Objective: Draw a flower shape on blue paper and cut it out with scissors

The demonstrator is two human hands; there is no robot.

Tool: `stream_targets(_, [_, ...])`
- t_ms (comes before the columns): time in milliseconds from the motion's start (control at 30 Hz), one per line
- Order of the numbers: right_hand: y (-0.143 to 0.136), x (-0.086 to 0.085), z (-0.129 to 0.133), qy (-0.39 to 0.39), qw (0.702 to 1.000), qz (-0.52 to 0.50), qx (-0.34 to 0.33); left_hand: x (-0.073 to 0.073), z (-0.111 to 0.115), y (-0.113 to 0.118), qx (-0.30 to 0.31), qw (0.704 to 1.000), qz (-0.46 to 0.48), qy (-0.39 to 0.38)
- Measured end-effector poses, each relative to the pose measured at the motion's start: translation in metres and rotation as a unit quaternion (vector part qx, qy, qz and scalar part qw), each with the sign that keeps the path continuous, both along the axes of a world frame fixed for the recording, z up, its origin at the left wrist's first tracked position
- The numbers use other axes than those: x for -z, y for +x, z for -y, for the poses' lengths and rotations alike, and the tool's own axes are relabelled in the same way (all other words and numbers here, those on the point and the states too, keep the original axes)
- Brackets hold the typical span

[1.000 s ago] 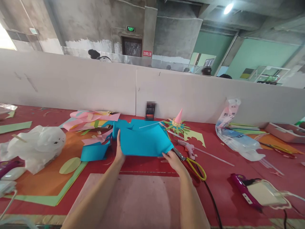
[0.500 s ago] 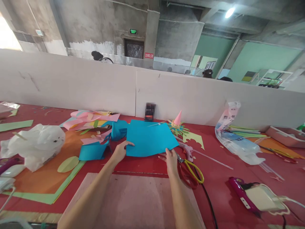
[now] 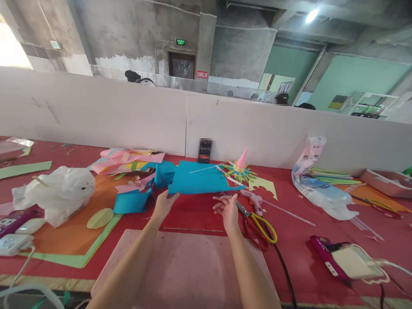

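Observation:
A sheet of blue paper (image 3: 196, 178) lies at the middle of the table, its near edge slightly raised. My left hand (image 3: 165, 205) pinches the near left corner of the sheet. Below the sheet's near right corner is my right hand (image 3: 228, 211), fingers spread and holding nothing. Just right of that hand lie scissors (image 3: 265, 229) with yellow and red handles, and a pink-and-white glue gun (image 3: 253, 201). Behind them stands a pink paper cone (image 3: 241, 160) on a woven base with green and blue strips around it. A thin clear stick (image 3: 206, 168) rests across the sheet.
Left of the sheet are curled blue paper pieces (image 3: 131, 202), pink scraps (image 3: 128, 159) and a white plastic bag (image 3: 64, 189). A pinkish board (image 3: 186, 266) lies in front. To the right are a purple power strip (image 3: 326, 257), a clear bag (image 3: 325, 195) and a pink tray (image 3: 389, 182).
My right hand has let go of the blue paper and spread its fingers. The sheet has dropped flatter, away from me, with my left hand still on its corner.

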State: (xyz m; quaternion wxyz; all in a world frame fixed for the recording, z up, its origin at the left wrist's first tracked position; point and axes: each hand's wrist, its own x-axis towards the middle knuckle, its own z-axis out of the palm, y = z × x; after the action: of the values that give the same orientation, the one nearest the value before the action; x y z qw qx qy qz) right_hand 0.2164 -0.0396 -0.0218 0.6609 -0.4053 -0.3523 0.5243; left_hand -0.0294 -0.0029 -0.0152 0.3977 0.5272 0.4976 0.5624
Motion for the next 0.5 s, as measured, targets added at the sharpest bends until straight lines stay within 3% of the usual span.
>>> stream_targets(133, [-0.010,-0.007,0.011,0.000,0.984,0.044,-0.170,-0.004,0.002,0.005,-0.037,0.999,0.038,0.000])
stream_targets(233, [-0.013,-0.009,0.014,-0.008,0.971,0.056,-0.234,-0.005,0.004,0.008,-0.025,0.997,0.077,0.005])
stream_targets(367, [-0.013,-0.006,0.011,0.008,0.974,0.001,-0.226,-0.007,0.009,0.012,0.008,0.997,0.083,-0.004])
stream_targets(500, [-0.011,-0.004,0.008,0.016,0.987,-0.003,-0.159,-0.009,0.013,0.014,0.082,0.995,0.051,-0.005])
